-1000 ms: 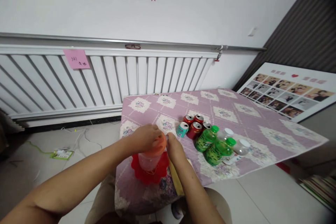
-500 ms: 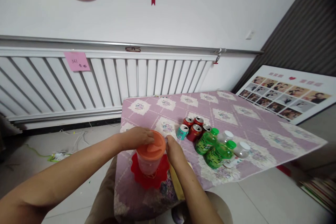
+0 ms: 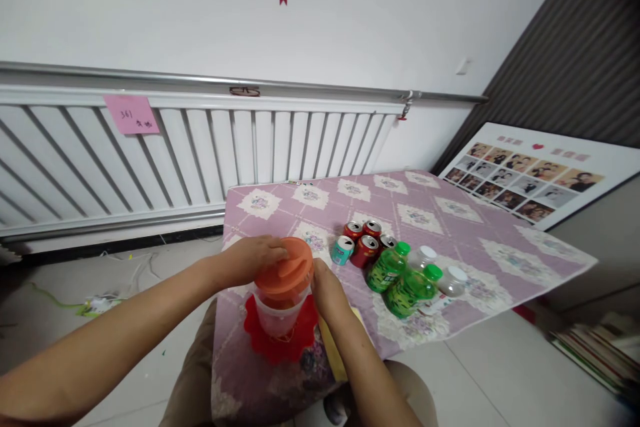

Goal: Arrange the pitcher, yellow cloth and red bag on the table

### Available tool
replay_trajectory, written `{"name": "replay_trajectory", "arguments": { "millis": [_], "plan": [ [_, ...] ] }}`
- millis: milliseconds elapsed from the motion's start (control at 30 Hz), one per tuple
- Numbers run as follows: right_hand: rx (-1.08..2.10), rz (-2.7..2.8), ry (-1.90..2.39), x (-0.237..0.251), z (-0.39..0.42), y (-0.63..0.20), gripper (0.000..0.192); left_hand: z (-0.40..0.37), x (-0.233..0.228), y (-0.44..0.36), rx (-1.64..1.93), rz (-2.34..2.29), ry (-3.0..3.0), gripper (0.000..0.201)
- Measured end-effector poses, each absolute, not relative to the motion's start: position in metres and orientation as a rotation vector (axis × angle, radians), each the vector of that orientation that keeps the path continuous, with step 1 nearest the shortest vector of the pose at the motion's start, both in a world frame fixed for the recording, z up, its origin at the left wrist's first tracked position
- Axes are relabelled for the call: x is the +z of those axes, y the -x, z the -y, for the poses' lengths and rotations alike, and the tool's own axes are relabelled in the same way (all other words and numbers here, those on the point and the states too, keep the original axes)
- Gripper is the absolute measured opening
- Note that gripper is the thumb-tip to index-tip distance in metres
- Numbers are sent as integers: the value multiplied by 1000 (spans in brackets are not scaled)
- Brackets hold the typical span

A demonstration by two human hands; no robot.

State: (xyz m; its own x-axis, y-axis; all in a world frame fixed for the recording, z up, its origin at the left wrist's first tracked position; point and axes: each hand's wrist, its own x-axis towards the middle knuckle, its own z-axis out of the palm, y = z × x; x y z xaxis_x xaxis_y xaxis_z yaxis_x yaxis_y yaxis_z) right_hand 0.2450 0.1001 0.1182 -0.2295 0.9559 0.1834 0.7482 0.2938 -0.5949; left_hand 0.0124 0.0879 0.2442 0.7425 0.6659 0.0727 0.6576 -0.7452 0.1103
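A translucent plastic pitcher [image 3: 277, 321] with an orange lid [image 3: 291, 268] stands on a red scalloped tray [image 3: 260, 341] near the table's front edge. My left hand [image 3: 254, 259] is closed on the lid's left side, with fingers over its top. The lid sits tilted, its lower orange part showing at the pitcher's rim. Wrapped at the pitcher's right side, by its handle, is my right hand [image 3: 326, 288]; its fingers are mostly hidden. Beside my right forearm lies a flat yellow item [image 3: 334, 353].
To the right stand a teal can [image 3: 342, 251], several red cans [image 3: 365, 252], green-capped bottles [image 3: 411, 290] and white-capped clear bottles [image 3: 453, 282]. A floral cloth [image 3: 320, 197] covers the table. Behind it runs a white radiator [image 3: 280, 147]; a photo board [image 3: 535, 173] leans at the right.
The lid has risen and tilted at the pitcher's mouth under my left hand. My right hand stays at the pitcher's side. The whole view has shifted slightly.
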Motion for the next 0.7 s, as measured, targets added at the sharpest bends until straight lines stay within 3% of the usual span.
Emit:
{"name": "replay_trajectory", "arguments": {
  "millis": [367, 700],
  "plan": [
    [571, 2021, 1572, 125, -94, -244, 20, -73, 212, -14, 818, -1126, -2011, 18],
    [590, 2021, 1546, 130, -90, -245, 23, -68, 213, -20, 1072, -1241, -1529, 23]
  ]
}}
